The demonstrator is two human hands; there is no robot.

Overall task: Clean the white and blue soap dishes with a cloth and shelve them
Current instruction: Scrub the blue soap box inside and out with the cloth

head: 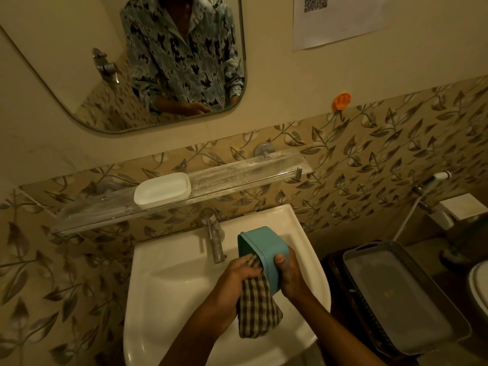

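A clear glass shelf (pixel 250 167) ran along the leaf-patterned tile wall (pixel 369 154) above the white sink (pixel 169 276), fixed by a metal bracket (pixel 264 150). The white soap dish (pixel 162 190) sat upright on its left half, open side up; the right half showed pale, dusty streaks

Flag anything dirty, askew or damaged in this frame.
Only the glass shelf: whitish streaky residue covers it right of the white soap dish. The blue soap dish tilts over the sink because the right hand holds it while the left hand presses the checked cloth to it.
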